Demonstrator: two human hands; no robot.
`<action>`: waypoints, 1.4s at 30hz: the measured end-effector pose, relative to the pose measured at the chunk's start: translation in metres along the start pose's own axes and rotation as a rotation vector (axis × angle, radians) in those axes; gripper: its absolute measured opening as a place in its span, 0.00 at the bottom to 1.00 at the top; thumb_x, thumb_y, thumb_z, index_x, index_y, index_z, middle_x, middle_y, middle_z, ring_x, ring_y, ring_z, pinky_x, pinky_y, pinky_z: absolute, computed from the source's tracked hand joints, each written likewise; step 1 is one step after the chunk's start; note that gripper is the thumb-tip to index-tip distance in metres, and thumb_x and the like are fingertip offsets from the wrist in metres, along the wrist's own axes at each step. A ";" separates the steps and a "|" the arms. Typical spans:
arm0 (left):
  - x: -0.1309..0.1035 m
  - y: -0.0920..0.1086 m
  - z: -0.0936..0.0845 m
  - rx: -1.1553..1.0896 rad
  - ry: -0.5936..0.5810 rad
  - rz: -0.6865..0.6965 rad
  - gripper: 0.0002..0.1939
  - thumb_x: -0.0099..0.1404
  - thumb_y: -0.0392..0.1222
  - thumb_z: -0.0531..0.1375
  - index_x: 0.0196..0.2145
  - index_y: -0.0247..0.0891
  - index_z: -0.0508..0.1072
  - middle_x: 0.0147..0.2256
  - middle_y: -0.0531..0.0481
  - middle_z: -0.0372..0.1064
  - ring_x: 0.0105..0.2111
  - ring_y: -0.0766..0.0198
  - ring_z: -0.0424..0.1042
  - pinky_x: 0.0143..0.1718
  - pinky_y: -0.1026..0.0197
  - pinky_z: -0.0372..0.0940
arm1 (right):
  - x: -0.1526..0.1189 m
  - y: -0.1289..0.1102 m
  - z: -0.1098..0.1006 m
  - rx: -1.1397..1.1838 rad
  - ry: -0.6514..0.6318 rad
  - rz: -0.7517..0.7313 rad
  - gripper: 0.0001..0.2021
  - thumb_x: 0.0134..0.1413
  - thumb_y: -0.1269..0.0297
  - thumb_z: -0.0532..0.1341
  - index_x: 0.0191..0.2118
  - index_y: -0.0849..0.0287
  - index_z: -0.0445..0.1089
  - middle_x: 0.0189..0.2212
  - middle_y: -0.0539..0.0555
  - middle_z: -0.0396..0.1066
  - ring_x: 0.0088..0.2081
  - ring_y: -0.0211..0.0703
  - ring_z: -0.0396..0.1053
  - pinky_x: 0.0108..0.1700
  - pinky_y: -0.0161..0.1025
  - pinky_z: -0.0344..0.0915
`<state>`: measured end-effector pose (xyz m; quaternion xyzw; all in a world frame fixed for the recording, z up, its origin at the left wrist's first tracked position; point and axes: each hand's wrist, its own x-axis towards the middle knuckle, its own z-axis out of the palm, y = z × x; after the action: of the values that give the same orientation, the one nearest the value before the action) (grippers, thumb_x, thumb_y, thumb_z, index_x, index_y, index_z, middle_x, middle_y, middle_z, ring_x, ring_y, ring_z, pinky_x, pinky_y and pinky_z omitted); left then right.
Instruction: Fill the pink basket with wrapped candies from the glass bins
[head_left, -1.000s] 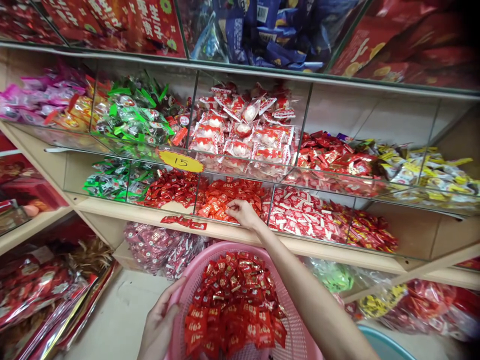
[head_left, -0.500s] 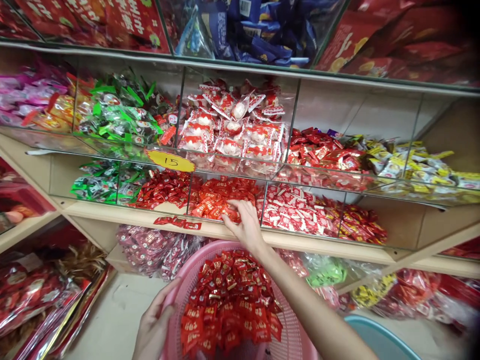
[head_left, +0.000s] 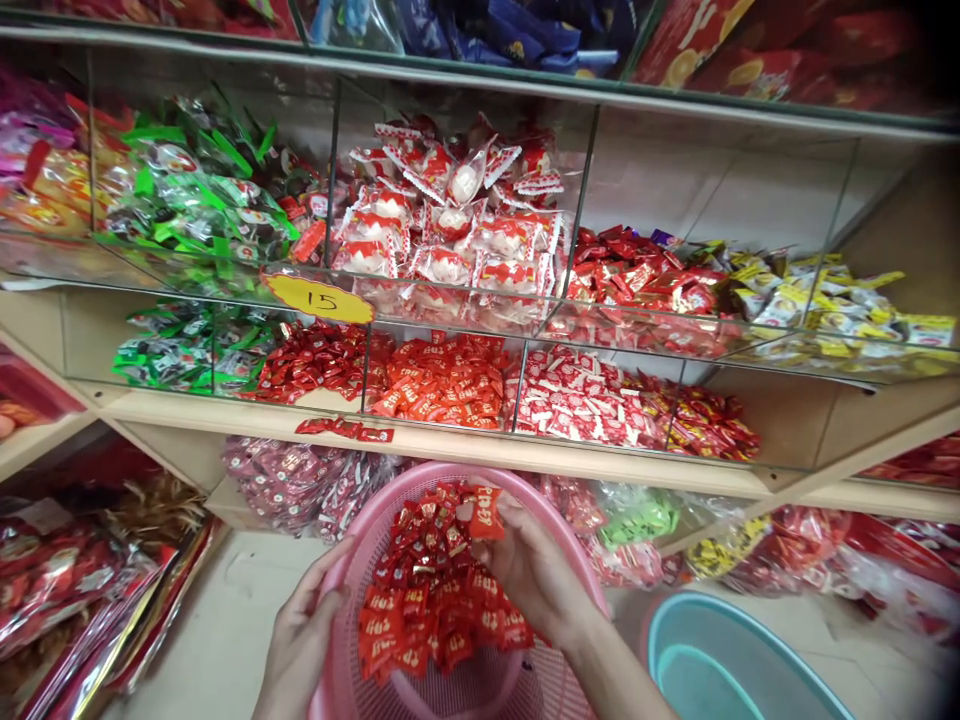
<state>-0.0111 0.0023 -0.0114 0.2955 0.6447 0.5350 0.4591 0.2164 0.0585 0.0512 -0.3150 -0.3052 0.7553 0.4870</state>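
Note:
My left hand (head_left: 304, 625) grips the left rim of a pink plastic basket (head_left: 350, 560), its thumb bent over the edge. Inside the basket lie many small red and gold wrapped candies (head_left: 420, 535), with larger orange-red packets (head_left: 409, 630) in front of them. Over the basket's right side, my right hand (head_left: 532, 560) pinches one orange-red candy packet (head_left: 487, 513) between thumb and fingers. On the shelf behind, a compartment holds a heap of matching orange-red packets (head_left: 446, 385).
Glass dividers split the shelves of wrapped candies. A yellow tag (head_left: 319, 298) marked 15 hangs on the shelf edge. Some red packets (head_left: 345, 430) lie on the wooden ledge. A teal tub (head_left: 735, 655) stands on the floor at right, and bagged candies (head_left: 292, 480) sit under the shelf.
My right hand has come back from the shelf compartment to above the basket, with an orange-red packet in its fingers. My left hand stays on the rim. The view has tilted down slightly.

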 end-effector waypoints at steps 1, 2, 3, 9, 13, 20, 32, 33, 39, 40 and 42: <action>0.000 0.000 0.000 -0.004 0.000 0.001 0.26 0.51 0.42 0.60 0.50 0.42 0.71 0.49 0.48 0.70 0.54 0.51 0.64 0.54 0.54 0.59 | -0.002 0.001 -0.001 0.050 0.009 0.013 0.12 0.51 0.58 0.59 0.42 0.54 0.69 0.34 0.54 0.72 0.35 0.43 0.67 0.32 0.36 0.61; 0.001 0.000 0.000 -0.007 0.001 0.001 0.26 0.50 0.42 0.60 0.50 0.42 0.72 0.49 0.48 0.71 0.54 0.51 0.64 0.54 0.54 0.58 | -0.004 0.002 -0.002 0.096 0.021 0.028 0.11 0.50 0.58 0.60 0.40 0.55 0.70 0.34 0.54 0.72 0.34 0.42 0.67 0.31 0.36 0.61; 0.001 0.000 0.000 -0.010 0.004 -0.002 0.26 0.50 0.41 0.60 0.50 0.42 0.72 0.49 0.48 0.71 0.53 0.51 0.64 0.54 0.54 0.58 | -0.006 0.003 -0.003 0.135 0.032 0.047 0.11 0.50 0.58 0.60 0.38 0.56 0.70 0.33 0.54 0.72 0.32 0.41 0.67 0.31 0.35 0.61; -0.001 0.001 0.002 -0.030 -0.002 -0.050 0.27 0.52 0.41 0.60 0.52 0.44 0.70 0.50 0.50 0.70 0.52 0.56 0.66 0.52 0.59 0.59 | -0.010 0.007 -0.014 0.254 0.121 0.192 0.10 0.51 0.60 0.63 0.38 0.57 0.69 0.25 0.49 0.69 0.24 0.32 0.63 0.25 0.28 0.58; -0.003 0.003 0.003 -0.048 -0.023 -0.094 0.28 0.53 0.40 0.59 0.54 0.47 0.67 0.51 0.53 0.69 0.50 0.59 0.67 0.49 0.64 0.60 | -0.011 0.014 -0.020 0.200 0.150 0.256 0.11 0.50 0.57 0.64 0.33 0.58 0.65 0.23 0.49 0.70 0.21 0.31 0.62 0.23 0.27 0.56; -0.005 0.006 0.006 -0.087 0.003 -0.120 0.30 0.51 0.40 0.60 0.54 0.44 0.67 0.48 0.52 0.72 0.46 0.59 0.70 0.47 0.64 0.62 | -0.016 0.019 -0.025 0.085 0.154 0.250 0.16 0.48 0.54 0.65 0.40 0.56 0.65 0.26 0.49 0.71 0.22 0.31 0.63 0.23 0.28 0.54; -0.003 0.001 0.004 -0.037 -0.012 -0.073 0.27 0.53 0.40 0.59 0.53 0.44 0.68 0.51 0.50 0.68 0.50 0.57 0.67 0.52 0.60 0.57 | -0.022 0.042 -0.044 -0.514 0.094 0.034 0.16 0.52 0.58 0.62 0.46 0.54 0.65 0.42 0.54 0.70 0.43 0.43 0.68 0.42 0.38 0.63; -0.003 0.001 0.004 -0.038 -0.014 -0.072 0.27 0.53 0.40 0.59 0.53 0.44 0.68 0.52 0.50 0.68 0.50 0.57 0.66 0.52 0.60 0.57 | -0.023 0.046 -0.046 -0.680 0.081 -0.052 0.16 0.52 0.60 0.61 0.48 0.53 0.65 0.44 0.54 0.70 0.46 0.44 0.66 0.46 0.41 0.63; -0.002 -0.002 0.002 -0.037 -0.025 -0.066 0.27 0.54 0.40 0.59 0.54 0.45 0.67 0.54 0.51 0.66 0.53 0.58 0.64 0.52 0.62 0.57 | -0.026 0.067 -0.055 -1.283 -0.013 -0.277 0.27 0.55 0.71 0.53 0.60 0.49 0.53 0.51 0.54 0.66 0.55 0.47 0.60 0.58 0.51 0.54; -0.002 -0.002 0.001 -0.040 -0.030 -0.074 0.28 0.54 0.40 0.59 0.54 0.45 0.67 0.54 0.51 0.66 0.52 0.58 0.65 0.51 0.61 0.58 | -0.026 0.068 -0.056 -1.308 -0.028 -0.276 0.27 0.55 0.72 0.53 0.61 0.49 0.53 0.52 0.54 0.65 0.55 0.46 0.60 0.58 0.50 0.55; -0.002 -0.003 0.001 -0.046 -0.036 -0.092 0.29 0.54 0.41 0.59 0.55 0.45 0.66 0.53 0.51 0.66 0.50 0.57 0.67 0.49 0.61 0.60 | -0.026 0.067 -0.058 -1.330 -0.039 -0.275 0.27 0.55 0.73 0.52 0.60 0.50 0.54 0.53 0.55 0.65 0.54 0.45 0.61 0.55 0.47 0.59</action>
<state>-0.0086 0.0000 -0.0137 0.2644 0.6367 0.5227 0.5014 0.2336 0.0209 -0.0316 -0.4921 -0.7508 0.3438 0.2755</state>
